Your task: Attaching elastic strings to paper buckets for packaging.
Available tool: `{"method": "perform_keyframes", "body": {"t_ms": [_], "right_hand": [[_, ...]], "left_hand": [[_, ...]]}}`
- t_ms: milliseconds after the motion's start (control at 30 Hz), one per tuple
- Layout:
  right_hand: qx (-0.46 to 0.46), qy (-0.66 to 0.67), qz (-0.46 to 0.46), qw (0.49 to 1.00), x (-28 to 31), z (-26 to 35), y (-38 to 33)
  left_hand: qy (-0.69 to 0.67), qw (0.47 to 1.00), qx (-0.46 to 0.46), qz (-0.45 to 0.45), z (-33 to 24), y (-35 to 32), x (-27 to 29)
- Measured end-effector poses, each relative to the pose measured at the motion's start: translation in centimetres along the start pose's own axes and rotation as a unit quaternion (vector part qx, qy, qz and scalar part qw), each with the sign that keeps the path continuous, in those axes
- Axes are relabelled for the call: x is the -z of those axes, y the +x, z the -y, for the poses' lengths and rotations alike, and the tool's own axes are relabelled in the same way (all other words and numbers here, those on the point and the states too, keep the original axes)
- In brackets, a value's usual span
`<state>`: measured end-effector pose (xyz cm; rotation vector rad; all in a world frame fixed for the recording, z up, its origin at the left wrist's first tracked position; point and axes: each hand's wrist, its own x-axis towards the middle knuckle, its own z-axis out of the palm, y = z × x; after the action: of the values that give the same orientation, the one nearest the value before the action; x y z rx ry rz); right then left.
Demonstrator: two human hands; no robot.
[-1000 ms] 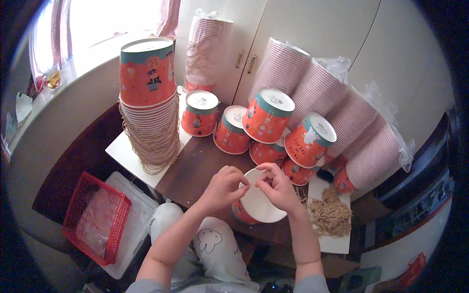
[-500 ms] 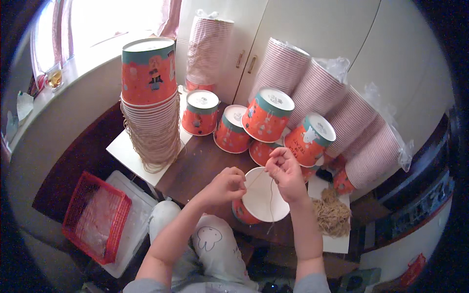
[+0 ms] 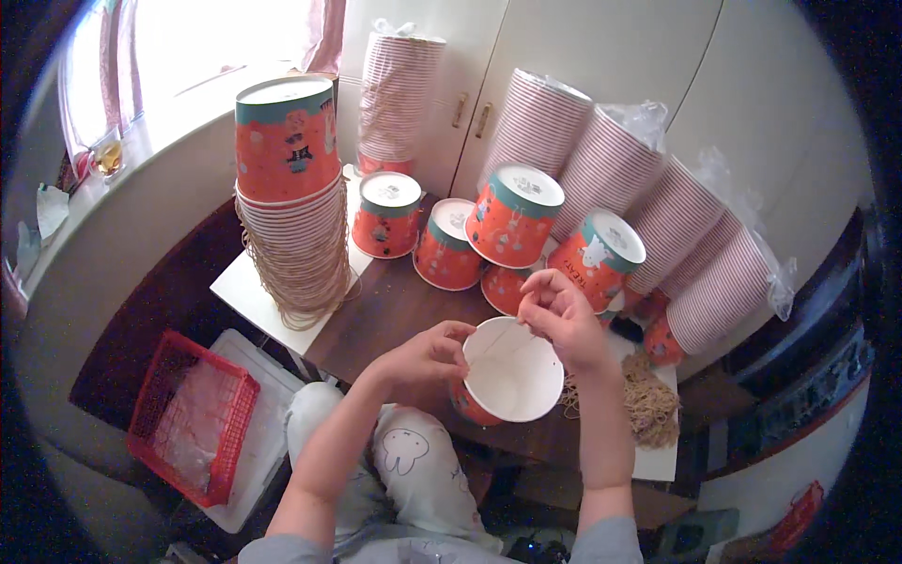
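An orange paper bucket (image 3: pixel 515 381) with a white inside stands mouth up on the brown table in front of me. Above its mouth, a thin beige cord (image 3: pixel 495 345) runs slantwise between my hands. At the bucket's left rim my left hand (image 3: pixel 423 357) pinches one part of the cord, fingertips together. Higher and to the right, over the far rim, my right hand (image 3: pixel 567 324) is closed on the other part. Beside my right forearm lies a tangled pile of the same cord (image 3: pixel 648 404), partly hidden by the arm.
Several upside-down orange and teal buckets (image 3: pixel 515 216) stand behind. A tall bucket stack (image 3: pixel 287 169) draped with cords rises at left. Bagged stacks of pink-rimmed buckets (image 3: pixel 611 160) lean against white cupboards (image 3: pixel 601 42). A red basket (image 3: pixel 193 414) sits at lower left.
The cord end that hung down into the bucket is no longer seen dangling. My left hand's fingers have spread a little at the bucket rim. My right hand has shifted slightly right.
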<state>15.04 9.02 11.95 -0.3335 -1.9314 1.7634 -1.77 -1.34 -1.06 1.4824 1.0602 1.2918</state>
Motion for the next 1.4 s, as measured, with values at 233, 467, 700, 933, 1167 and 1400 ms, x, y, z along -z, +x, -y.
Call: {"method": "perform_keyframes", "body": {"t_ms": [233,467,700,933,1167,1400], "right_hand": [[0.023,0.123,0.021,0.992,2.8,4.5,-3.5],[0.226,0.212,0.011,0.951,7.4,7.0,-7.3],[0.212,0.081,-0.079,0.971,7.1,7.1,-9.1],[0.116,-0.012,-0.141,0.983,6.4,5.7,-8.2],[0.080,-0.354,-0.178,0.915,7.0,1.2,-8.2],[0.014,-0.254,-0.090,0.963,4.6,-2.7,-6.4]], "left_hand": [[0.101,0.995,-0.006,0.004,-0.6,-0.3,0.7],[0.114,0.993,0.010,-0.008,-2.2,-0.4,0.5],[0.425,0.904,-0.021,-0.038,-3.6,7.0,0.2],[0.594,0.779,-0.133,0.153,-1.4,13.4,-5.1],[0.594,0.794,0.040,0.118,-1.9,10.9,-3.3],[0.522,0.839,0.153,-0.030,-3.4,3.6,-4.1]]}}
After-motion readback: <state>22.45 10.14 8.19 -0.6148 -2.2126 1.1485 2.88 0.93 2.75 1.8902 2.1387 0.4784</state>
